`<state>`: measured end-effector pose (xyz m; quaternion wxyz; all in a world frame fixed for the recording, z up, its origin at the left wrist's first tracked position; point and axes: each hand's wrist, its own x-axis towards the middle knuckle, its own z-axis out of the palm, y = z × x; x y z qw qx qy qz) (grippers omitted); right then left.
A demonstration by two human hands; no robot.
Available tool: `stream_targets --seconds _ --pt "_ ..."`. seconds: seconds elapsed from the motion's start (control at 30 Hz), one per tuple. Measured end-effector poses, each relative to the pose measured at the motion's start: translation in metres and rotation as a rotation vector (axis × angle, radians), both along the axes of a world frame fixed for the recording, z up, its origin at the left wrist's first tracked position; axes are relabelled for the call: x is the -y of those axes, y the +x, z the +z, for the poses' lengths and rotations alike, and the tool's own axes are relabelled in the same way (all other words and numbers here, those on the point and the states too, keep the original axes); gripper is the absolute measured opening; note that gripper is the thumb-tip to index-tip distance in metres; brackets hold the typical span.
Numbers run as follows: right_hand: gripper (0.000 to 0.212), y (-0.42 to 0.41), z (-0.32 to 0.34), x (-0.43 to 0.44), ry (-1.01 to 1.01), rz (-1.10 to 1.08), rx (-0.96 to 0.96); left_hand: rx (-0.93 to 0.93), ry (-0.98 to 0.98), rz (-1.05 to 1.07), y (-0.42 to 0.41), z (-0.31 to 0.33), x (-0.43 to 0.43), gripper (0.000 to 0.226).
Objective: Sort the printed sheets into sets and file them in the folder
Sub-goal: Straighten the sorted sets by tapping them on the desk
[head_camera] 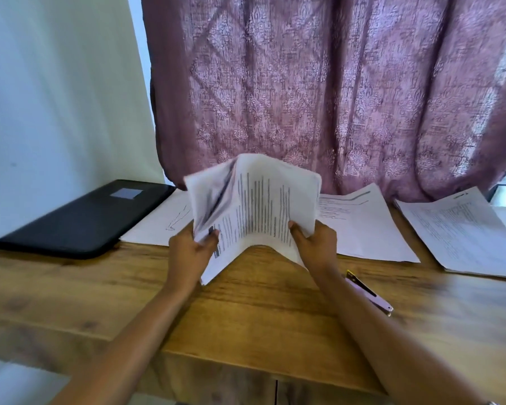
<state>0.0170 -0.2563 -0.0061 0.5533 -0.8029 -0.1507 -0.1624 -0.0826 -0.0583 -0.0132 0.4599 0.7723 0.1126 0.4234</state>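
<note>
Sheets [254, 206], blurred and unreadable, bow upward between my left hand [192, 248] and right hand [316, 244], each pinching a lower edge.

Mauve patterned curtain [333, 97] behind wooden table [246, 317]; white wall [56, 97] left.

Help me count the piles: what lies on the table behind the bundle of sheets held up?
Past the held bundle, a left set and a right set of sheets lie flat on the table. The bundle covers whatever lies between them.
</note>
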Motion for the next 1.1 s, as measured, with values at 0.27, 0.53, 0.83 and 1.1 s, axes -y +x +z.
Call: stream_targets --seconds 0.27,0.53,0.83,1.1 --pt "0.042 0.002 -0.008 -0.001 0.033 0.024 -0.082 -0.067 0.037 -0.028 0.011 -0.012 0.009 0.02" --pt "0.034 0.013 -0.008 0.005 0.198 0.034 -0.155 -0.214 0.024 -0.076 0.017 -0.017 -0.006 0.04" --pt "0.044 0.043 0.003 0.037 0.301 0.058 -0.276 -0.36 -0.448 -0.301 -0.006 -0.022 -0.04 0.016" --pt "0.031 0.042 0.01 0.041 0.278 0.079 -0.339 -0.394 -0.459 -0.244 -0.006 -0.02 -0.039 0.011"
